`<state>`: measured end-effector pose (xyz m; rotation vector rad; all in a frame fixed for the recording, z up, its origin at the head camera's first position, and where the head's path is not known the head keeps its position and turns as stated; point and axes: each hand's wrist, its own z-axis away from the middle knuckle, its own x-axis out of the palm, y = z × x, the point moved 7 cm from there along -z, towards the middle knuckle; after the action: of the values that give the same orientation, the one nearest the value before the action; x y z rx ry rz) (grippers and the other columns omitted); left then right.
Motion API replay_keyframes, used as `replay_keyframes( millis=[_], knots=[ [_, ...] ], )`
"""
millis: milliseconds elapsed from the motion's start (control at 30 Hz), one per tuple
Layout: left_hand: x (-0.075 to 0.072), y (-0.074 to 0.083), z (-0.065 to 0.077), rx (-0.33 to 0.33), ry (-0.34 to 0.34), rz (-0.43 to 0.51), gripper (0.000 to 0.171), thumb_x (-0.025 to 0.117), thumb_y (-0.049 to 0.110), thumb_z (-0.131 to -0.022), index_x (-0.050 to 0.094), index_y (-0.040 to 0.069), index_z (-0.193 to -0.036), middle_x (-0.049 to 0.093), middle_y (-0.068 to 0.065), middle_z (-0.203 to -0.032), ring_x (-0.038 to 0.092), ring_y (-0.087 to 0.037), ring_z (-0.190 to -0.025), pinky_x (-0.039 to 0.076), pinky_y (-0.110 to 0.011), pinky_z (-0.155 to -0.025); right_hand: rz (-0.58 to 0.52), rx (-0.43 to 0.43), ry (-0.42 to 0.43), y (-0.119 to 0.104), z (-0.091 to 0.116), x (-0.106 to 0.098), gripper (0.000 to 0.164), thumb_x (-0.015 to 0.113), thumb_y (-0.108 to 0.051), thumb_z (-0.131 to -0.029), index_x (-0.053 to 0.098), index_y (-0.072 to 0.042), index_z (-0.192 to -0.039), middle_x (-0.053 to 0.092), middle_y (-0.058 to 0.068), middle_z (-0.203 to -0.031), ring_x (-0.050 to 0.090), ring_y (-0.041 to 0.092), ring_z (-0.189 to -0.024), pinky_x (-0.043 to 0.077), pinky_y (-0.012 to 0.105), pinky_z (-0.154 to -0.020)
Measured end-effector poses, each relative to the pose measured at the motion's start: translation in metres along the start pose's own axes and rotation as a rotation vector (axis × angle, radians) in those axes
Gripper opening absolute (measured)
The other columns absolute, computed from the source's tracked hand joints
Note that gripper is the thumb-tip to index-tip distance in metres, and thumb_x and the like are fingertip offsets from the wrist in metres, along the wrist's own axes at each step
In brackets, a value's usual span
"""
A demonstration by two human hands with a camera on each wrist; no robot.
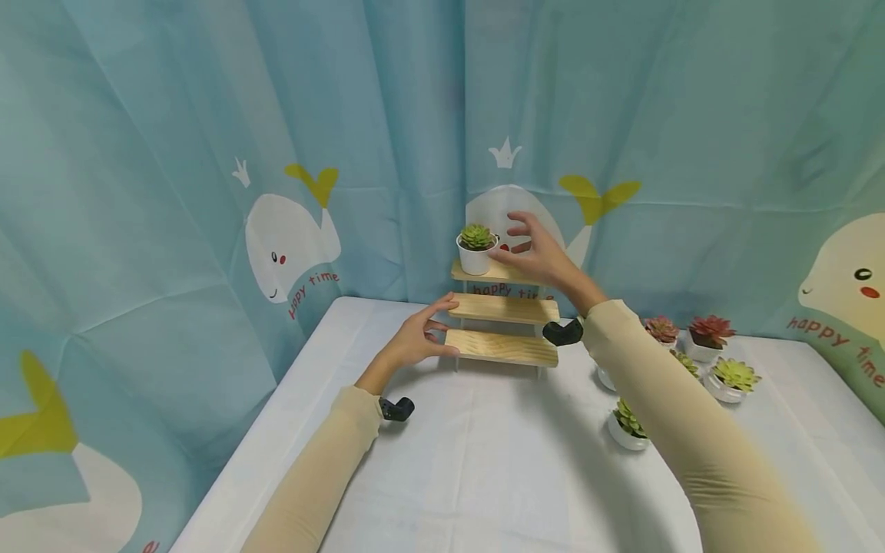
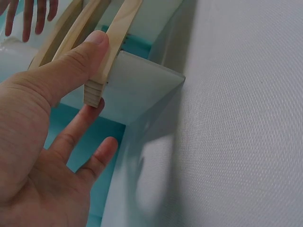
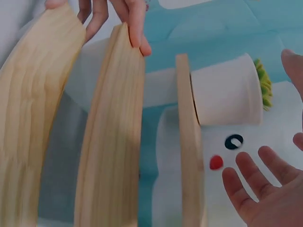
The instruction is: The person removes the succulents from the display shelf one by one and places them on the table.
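Note:
A small three-step display stand [image 1: 501, 347] with pale wooden boards stands at the back of the table. On the left of its top board sits a white pot with a green succulent [image 1: 475, 259]. My right hand [image 1: 541, 253] is beside the pot, fingers spread and bent; in the right wrist view a gap shows between its fingers [image 3: 248, 172] and the pot [image 3: 227, 92]. The left hand [image 1: 408, 342] holds the stand's left end. Its thumb [image 2: 85, 56] lies on the lowest board's front and a fingertip touches that board's end, while another finger reaches the middle board.
Several potted succulents stand on the right of the table, among them a red one [image 1: 710, 334], a light green one [image 1: 735, 376] and a green one [image 1: 628, 421] partly behind the right sleeve. A blue curtain [image 1: 415, 153] with whale prints hangs behind the white-covered table [image 1: 442, 461].

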<state>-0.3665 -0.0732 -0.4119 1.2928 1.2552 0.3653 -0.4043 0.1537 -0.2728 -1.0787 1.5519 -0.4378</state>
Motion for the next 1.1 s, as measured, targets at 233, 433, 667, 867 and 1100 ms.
replay_keyframes(
  millis=[233,433,667,867,1100],
  knots=[
    [0.000,0.000,0.000,0.012,-0.006,0.004,0.085,0.088,0.014,-0.083,0.045,0.021,-0.156,0.022,0.011,-0.170,0.062,-0.029,-0.124,0.054,-0.046,-0.094,-0.092,0.047,0.006,0.003,-0.009,0.016,0.088,0.077,-0.042,-0.092,0.028,-0.015,-0.160,0.045,0.021,-0.152,0.051,0.042,-0.134,0.044,0.055,-0.108],
    [0.000,0.000,-0.001,0.025,-0.007,0.003,0.085,0.088,0.014,-0.083,0.045,0.019,-0.156,0.022,0.009,-0.170,0.062,-0.030,-0.123,0.055,-0.046,-0.094,-0.144,0.096,0.000,0.010,-0.015,0.026,0.089,0.078,-0.040,-0.092,0.028,-0.012,-0.160,0.042,0.021,-0.154,0.047,0.039,-0.137,0.043,0.054,-0.109],
    [0.001,-0.001,-0.001,0.012,-0.011,0.003,0.085,0.089,0.014,-0.083,0.045,0.021,-0.156,0.022,0.011,-0.169,0.062,-0.029,-0.123,0.054,-0.047,-0.095,-0.124,0.126,0.002,0.013,-0.017,0.031,0.088,0.076,-0.042,-0.093,0.029,-0.011,-0.160,0.045,0.022,-0.150,0.049,0.038,-0.135,0.043,0.054,-0.107],
    [0.000,-0.001,-0.001,0.012,-0.009,-0.004,0.085,0.088,0.014,-0.083,0.045,0.021,-0.156,0.022,0.010,-0.170,0.062,-0.029,-0.123,0.054,-0.047,-0.095,-0.107,0.126,0.006,0.010,-0.019,0.035,0.086,0.077,-0.043,-0.093,0.032,-0.009,-0.159,0.049,0.022,-0.145,0.051,0.036,-0.130,0.045,0.052,-0.104],
    [0.000,-0.002,0.000,0.018,-0.007,-0.001,0.085,0.088,0.012,-0.083,0.046,0.020,-0.156,0.022,0.010,-0.170,0.063,-0.030,-0.122,0.054,-0.048,-0.094,-0.088,0.143,0.010,0.009,-0.020,0.040,0.085,0.077,-0.045,-0.092,0.036,-0.008,-0.157,0.050,0.020,-0.140,0.051,0.033,-0.121,0.048,0.047,-0.096]
  ],
)
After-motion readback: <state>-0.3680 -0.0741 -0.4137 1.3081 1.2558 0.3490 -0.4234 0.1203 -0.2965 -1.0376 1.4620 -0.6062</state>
